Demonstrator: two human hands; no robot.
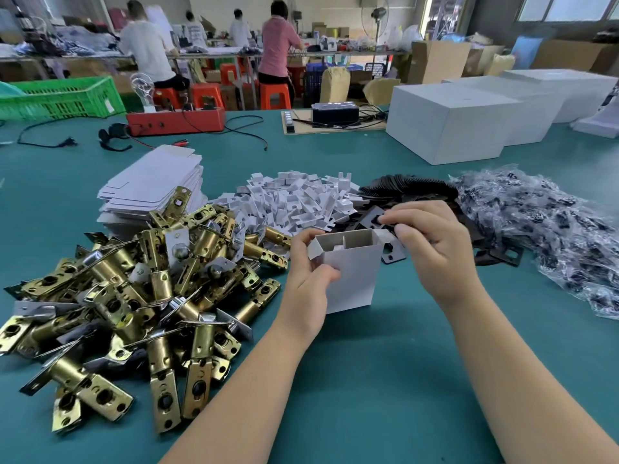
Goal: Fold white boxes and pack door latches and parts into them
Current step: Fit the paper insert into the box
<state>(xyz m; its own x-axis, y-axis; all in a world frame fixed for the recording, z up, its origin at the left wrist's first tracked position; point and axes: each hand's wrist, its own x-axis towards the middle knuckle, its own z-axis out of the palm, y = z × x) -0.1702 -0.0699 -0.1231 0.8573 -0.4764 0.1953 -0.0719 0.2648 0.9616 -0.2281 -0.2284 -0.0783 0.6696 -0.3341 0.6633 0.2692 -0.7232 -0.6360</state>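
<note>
Near the tabletop's (385, 380) front edge, the left hand (310, 272) grips one folded, open-topped white box (351, 272), the right hand (432, 242) pinches a black plate (376, 218) above it, and the piled door latches (134, 296) remain unpacked.

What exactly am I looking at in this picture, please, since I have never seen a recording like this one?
There is no machine here. A camera worn on a person's head looks forward and down, so the two bare arms reaching in from the bottom are that person's own. The left hand grips a small white box, standing open at the top on the green table. The right hand is just above the box's rim, pinching what seems to be a small dark part; I cannot tell exactly what. To the left lies a heap of brass door latches, behind it a stack of flat white box blanks, then a pile of white inserts, black plates and bagged parts. Other workers sit far behind.
</note>
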